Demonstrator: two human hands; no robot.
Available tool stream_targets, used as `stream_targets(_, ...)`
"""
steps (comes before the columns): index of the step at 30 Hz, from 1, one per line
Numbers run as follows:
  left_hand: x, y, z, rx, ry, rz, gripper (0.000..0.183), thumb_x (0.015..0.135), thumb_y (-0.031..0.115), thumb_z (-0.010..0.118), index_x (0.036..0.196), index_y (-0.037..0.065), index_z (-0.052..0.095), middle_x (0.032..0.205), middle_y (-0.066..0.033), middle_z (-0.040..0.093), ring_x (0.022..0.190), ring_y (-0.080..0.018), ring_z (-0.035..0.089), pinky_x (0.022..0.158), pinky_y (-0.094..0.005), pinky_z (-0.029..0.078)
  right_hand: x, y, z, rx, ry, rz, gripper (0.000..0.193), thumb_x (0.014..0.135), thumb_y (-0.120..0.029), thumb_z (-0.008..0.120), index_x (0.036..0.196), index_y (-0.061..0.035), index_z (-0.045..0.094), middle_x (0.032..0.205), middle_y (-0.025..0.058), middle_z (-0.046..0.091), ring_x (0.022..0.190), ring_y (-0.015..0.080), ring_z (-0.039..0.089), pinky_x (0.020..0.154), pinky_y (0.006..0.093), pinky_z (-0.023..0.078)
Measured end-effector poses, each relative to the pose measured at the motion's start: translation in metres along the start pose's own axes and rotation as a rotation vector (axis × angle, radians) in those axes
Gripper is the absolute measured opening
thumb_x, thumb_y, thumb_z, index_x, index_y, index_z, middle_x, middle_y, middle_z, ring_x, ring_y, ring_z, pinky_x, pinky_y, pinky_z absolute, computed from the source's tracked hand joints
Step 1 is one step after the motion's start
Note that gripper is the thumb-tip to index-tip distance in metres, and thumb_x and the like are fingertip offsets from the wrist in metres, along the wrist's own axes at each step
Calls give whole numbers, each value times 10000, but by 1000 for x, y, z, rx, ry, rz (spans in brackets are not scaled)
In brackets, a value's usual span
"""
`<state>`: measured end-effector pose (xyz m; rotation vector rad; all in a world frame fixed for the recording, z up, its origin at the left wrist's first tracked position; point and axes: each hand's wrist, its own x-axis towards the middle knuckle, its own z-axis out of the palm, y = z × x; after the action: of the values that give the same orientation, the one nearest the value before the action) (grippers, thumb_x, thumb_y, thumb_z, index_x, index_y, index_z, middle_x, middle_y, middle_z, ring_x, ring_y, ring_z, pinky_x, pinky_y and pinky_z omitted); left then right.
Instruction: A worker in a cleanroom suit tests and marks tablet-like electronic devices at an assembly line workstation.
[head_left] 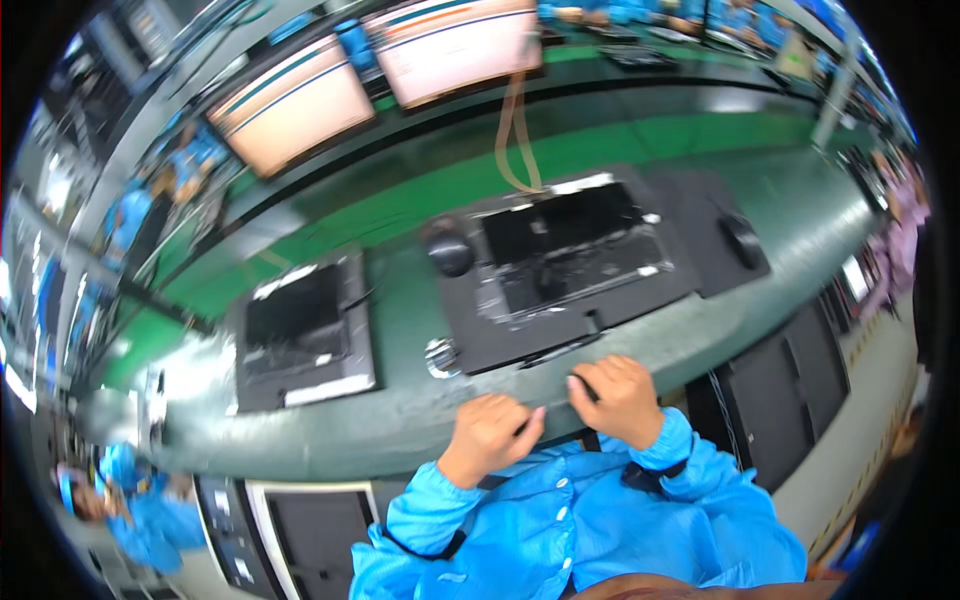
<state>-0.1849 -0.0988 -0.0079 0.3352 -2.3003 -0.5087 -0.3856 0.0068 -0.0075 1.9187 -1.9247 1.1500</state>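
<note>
At the near edge of the green bench, my left hand (490, 438) and my right hand (618, 400) are side by side but apart, both with fingers curled in. Small dark patches show by each thumb; whether something is held is hard to tell. In front of them, a black mat (560, 334) bears a flat panel-like device (575, 255) with a glossy black upper part and shiny film at its edges. Along the mat's near edge lies a thin dark tool (560, 351). Neither hand touches the device.
Left of the mat sit a small shiny round container (440, 357) and a second panel device (300, 315). A dark rounded object (450, 248) and a black mouse (741, 241) flank the central device. Two lit monitors (455, 50) stand behind. Another person (150, 515) in blue is at lower left.
</note>
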Motion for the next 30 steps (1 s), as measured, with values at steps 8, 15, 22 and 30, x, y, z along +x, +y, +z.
stream_targets(8,-1,-2,-5,0,14,42,281,794,71,805,664,83,556,600,-62,504,527,-269,534,504,-403,425,1,-7,5,39,11,26,78,838,-68,753,878,-52,688,665,63,543,605,269,548,575,421,416)
stream_targets(15,-4,0,-5,-8,90,-2,256,792,60,799,670,75,574,596,-70,499,524,-275,530,495,-405,409,2,-8,4,34,28,28,67,851,-69,745,865,-48,684,634,61,507,573,265,513,561,423,386)
stream_targets(22,-3,-1,-4,-23,72,-21,242,786,57,808,668,76,598,594,-75,513,517,-277,535,486,-412,400,2,-9,-1,44,11,29,74,840,-62,755,873,-44,692,656,70,551,588,260,555,585,394,434)
stream_targets(30,20,32,-15,92,-194,-134,231,839,153,796,1027,56,703,999,-134,657,945,-320,643,799,-451,525,91,131,-75,-176,99,-39,226,871,-96,706,1085,-21,712,1046,163,691,989,358,657,856,450,525)
